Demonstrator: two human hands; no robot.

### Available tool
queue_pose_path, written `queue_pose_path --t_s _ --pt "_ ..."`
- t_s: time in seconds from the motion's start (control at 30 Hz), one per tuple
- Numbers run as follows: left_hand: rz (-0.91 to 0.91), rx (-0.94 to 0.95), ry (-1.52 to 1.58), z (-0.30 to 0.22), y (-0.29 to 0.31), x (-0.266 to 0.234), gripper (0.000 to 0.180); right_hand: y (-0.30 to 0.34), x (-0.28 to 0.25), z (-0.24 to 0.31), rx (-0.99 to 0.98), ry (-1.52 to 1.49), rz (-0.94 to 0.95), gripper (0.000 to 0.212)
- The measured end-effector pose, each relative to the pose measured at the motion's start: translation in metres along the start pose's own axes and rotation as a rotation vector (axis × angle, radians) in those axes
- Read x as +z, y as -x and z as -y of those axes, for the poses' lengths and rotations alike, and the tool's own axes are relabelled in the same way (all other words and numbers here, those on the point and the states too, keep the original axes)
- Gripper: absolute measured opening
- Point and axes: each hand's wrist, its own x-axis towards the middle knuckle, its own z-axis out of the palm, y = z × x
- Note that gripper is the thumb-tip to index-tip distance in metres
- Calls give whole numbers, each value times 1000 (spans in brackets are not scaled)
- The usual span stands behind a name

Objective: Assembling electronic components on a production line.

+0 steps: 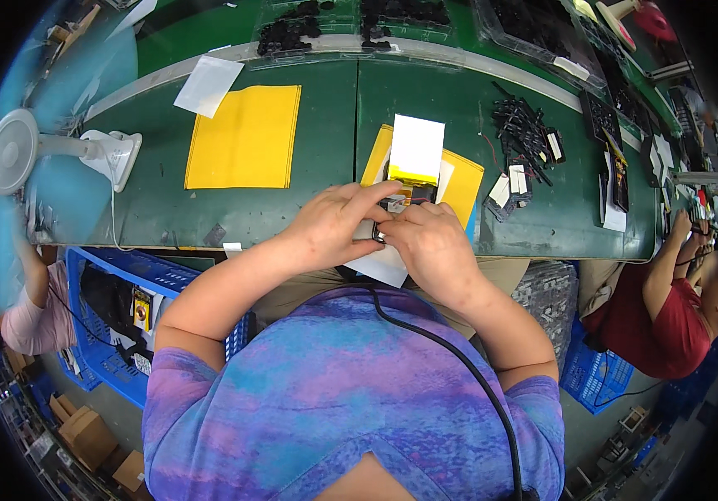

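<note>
At the near edge of the green bench I hold a small electronic device with both hands. A white flat battery [417,149] with a yellow taped end stands out from its far side. Beside that end show a black part [423,194] and thin red wires. My left hand [331,222] is closed, its thumb and forefinger round the device's left side. My right hand [432,249] is closed too, fingertips meeting the left ones at a small black part [377,234]. Fingers hide most of the device. Beneath lie yellow sheets [464,179] and a white paper [382,267].
A yellow sheet [242,138] and white paper [209,85] lie to the left, near a white fan [13,152]. Several black parts [519,125] are heaped right. Trays of black pieces [405,15] stand behind. Blue crates [117,367] flank me; a co-worker [668,313] sits right.
</note>
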Motion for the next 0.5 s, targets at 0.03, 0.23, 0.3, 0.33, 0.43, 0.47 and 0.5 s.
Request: queue_pose_path --t_s 0.03,0.23,0.3,0.33,0.43,0.47,0.5 --pt "0 2 0 0 0 0 85 -1 0 -1 1 2 -1 8" --pt "7 2 -5 -2 -7 1 81 -3 -1 0 52 -22 -45 3" --pt "-1 -35 -36 -1 -2 0 80 -4 5 2 31 -3 -83 3" --pt "14 -41 -42 -2 -2 0 80 -3 8 2 29 14 -98 4" --pt "47 -41 -51 -4 -4 -2 81 8 14 0 1 -75 -274 12" --pt "48 -41 -51 -4 -5 -2 81 12 13 -4 -30 -140 -365 15" --pt "50 -30 -44 -3 -4 -2 79 19 7 -10 -42 -188 -459 17"
